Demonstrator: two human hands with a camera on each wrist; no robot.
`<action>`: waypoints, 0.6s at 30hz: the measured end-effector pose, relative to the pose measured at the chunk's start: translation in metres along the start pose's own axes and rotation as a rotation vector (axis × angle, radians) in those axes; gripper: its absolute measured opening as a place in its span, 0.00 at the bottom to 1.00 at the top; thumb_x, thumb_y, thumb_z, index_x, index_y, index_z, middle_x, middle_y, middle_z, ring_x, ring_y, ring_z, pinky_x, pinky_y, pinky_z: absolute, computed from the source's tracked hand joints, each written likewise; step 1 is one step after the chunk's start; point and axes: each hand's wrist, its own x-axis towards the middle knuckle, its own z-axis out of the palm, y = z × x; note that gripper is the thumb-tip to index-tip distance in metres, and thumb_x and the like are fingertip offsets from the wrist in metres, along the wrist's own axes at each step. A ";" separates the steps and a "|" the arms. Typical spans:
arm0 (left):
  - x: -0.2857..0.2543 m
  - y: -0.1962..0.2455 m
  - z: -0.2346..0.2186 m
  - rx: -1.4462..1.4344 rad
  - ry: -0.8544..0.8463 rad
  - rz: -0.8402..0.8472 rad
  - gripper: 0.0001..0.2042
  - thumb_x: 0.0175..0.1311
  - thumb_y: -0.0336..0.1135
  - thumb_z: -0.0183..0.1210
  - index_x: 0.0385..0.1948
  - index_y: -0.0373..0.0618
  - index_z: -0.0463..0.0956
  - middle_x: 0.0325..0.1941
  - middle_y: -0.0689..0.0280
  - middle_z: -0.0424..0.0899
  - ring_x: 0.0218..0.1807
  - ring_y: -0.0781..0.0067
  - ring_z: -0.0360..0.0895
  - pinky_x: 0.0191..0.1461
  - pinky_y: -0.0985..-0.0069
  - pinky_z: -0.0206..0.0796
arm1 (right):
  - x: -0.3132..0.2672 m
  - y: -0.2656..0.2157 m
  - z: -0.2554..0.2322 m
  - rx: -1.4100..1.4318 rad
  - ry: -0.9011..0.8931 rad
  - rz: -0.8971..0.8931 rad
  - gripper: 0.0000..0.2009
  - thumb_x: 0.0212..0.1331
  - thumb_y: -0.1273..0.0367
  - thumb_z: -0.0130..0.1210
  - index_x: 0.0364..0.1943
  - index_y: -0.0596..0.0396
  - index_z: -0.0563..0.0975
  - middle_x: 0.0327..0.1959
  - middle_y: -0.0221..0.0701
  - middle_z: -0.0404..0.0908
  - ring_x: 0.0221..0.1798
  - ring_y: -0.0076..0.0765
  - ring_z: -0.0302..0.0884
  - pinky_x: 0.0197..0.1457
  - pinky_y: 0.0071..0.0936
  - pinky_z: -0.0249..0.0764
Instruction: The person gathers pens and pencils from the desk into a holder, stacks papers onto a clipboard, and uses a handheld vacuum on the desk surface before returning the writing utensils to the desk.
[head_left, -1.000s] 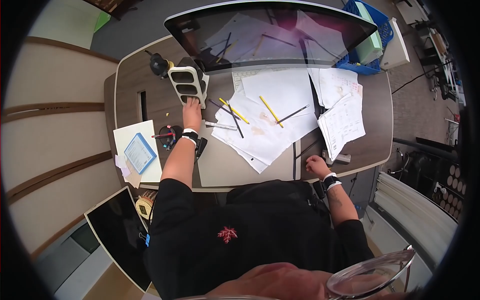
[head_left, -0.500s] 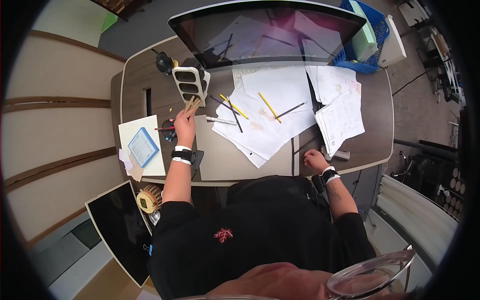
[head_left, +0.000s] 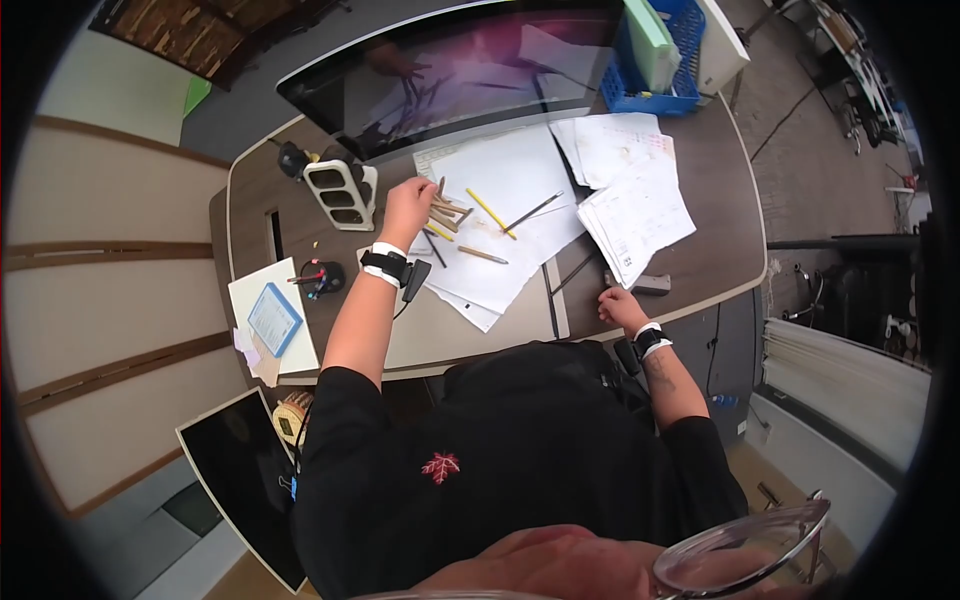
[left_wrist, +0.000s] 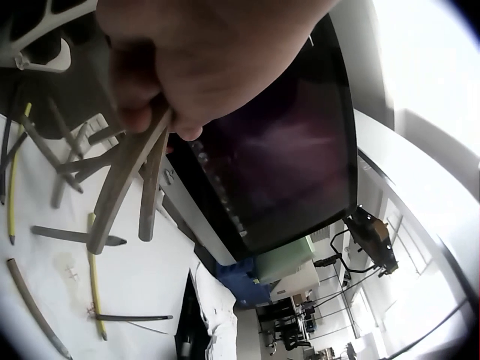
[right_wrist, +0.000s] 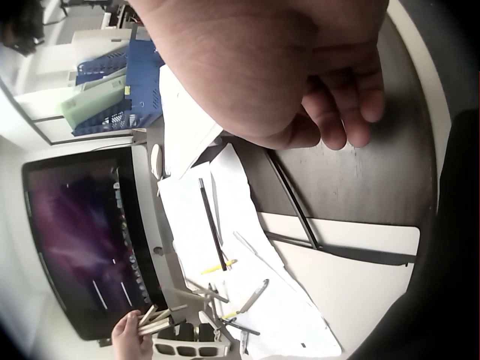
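My left hand grips tan wooden pencils over the white papers at the middle of the desk. Around them, several more tan pencils spread at different angles. One tan pencil lies apart on the paper, nearer my body. Yellow pencils and a dark pencil lie on the sheets too. Left of the hand stands the off-white holder with three openings. My right hand, fingers loosely curled and holding nothing, stays near the desk's front edge.
A large monitor stands behind the papers. To the right are a stack of written sheets and a blue basket. A pen cup and a blue-framed card sit at the left.
The left hand has drawn tan pencils from the holder and carried them right, over the papers. Tan pencils now lie among the others. The right hand remains near the front edge.
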 end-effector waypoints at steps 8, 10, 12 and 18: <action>0.026 0.101 0.083 -0.424 -0.297 -0.092 0.19 0.61 0.26 0.61 0.55 0.44 0.71 0.44 0.64 0.77 0.30 0.76 0.80 0.28 0.79 0.75 | -0.009 0.034 -0.043 0.128 0.020 0.004 0.04 0.61 0.73 0.49 0.38 0.53 0.74 0.29 0.29 0.78 0.28 0.25 0.76 0.31 0.22 0.73; 0.029 0.120 0.106 -0.473 -0.306 -0.013 0.20 0.59 0.24 0.61 0.55 0.44 0.72 0.45 0.61 0.78 0.29 0.74 0.81 0.29 0.78 0.75 | -0.012 0.036 -0.052 0.146 0.022 -0.001 0.04 0.61 0.74 0.49 0.38 0.53 0.74 0.29 0.29 0.78 0.28 0.25 0.76 0.31 0.22 0.73; 0.034 0.134 0.129 -0.519 -0.337 0.008 0.22 0.57 0.23 0.62 0.55 0.44 0.71 0.50 0.58 0.76 0.31 0.74 0.81 0.33 0.77 0.75 | -0.019 0.036 -0.059 0.155 0.034 -0.005 0.04 0.61 0.74 0.49 0.38 0.53 0.74 0.29 0.29 0.78 0.28 0.25 0.75 0.31 0.21 0.73; 0.039 0.162 0.170 -0.580 -0.310 0.081 0.22 0.55 0.23 0.62 0.54 0.44 0.73 0.52 0.59 0.76 0.40 0.71 0.80 0.46 0.75 0.73 | -0.018 0.051 -0.081 0.181 0.051 -0.037 0.06 0.63 0.70 0.48 0.40 0.55 0.75 0.29 0.30 0.79 0.29 0.26 0.77 0.33 0.23 0.74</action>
